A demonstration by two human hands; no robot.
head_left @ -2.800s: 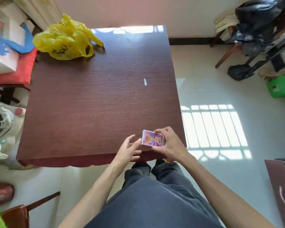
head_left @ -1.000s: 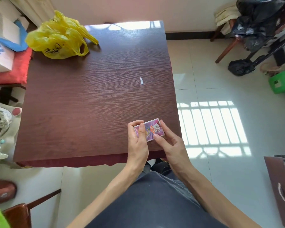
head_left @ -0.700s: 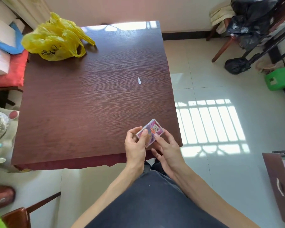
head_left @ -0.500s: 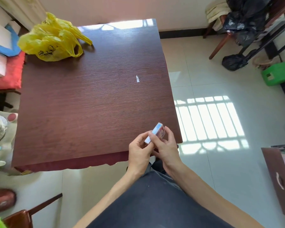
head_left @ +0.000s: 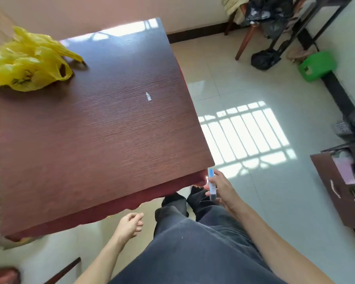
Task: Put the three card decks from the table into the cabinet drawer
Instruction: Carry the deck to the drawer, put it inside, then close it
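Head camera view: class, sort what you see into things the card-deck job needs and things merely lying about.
Job:
purple-and-blue boxed card deck, edge-on in right hand
dark brown open cabinet drawer
empty left hand

Lying about:
crumpled yellow plastic bag
small white paper scrap
green plastic stool

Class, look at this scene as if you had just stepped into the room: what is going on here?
A person standing at the near right corner of a dark wooden table holds a card deck edge-on in the right hand, just off the table's corner. The left hand hangs empty below the table edge. An open cabinet drawer waits at the right. On the table lie only a yellow plastic bag and a small white scrap.
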